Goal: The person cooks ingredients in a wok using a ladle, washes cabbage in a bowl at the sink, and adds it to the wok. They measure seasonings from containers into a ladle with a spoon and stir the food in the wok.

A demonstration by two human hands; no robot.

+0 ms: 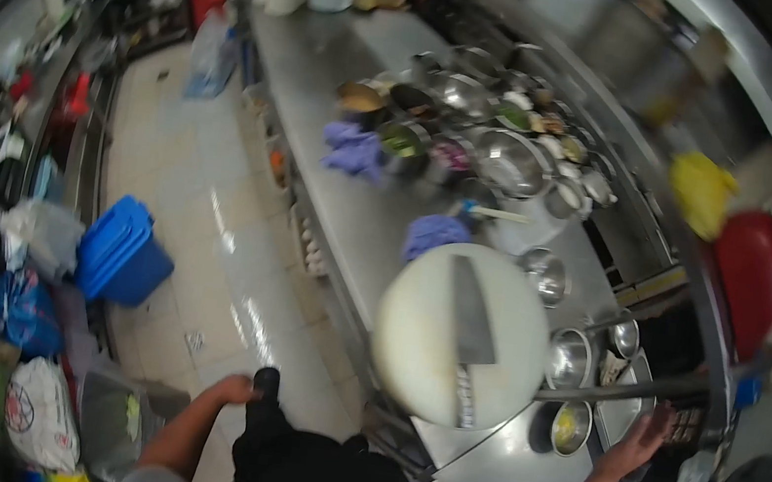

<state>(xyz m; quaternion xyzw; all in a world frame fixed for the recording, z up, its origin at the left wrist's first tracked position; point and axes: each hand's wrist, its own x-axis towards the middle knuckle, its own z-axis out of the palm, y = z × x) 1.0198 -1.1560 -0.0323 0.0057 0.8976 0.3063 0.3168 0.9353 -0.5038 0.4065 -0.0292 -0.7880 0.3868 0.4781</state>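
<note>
My left hand (234, 388) hangs beside my leg over the tiled floor, its fingers loosely curled with nothing seen in them. My right hand (641, 441) reaches over the right end of the counter with fingers stretched apart, holding nothing. It is close to a rectangular metal tray (621, 408) and a steel bowl with yellow contents (571, 426); contact with the tray is unclear. Between my hands, a thick round white cutting board (408, 324) sits on the steel counter (322, 132). A broad-bladed cleaver (472, 319) lies flat on it, handle towards me.
Purple cloths (436, 237) lie behind the board. Several bowls and pots of ingredients (512, 163) crowd the counter further back. A metal rail (584, 382) crosses at right. On the floor to the left stand a blue lidded bin (125, 252) and a white sack (41, 414).
</note>
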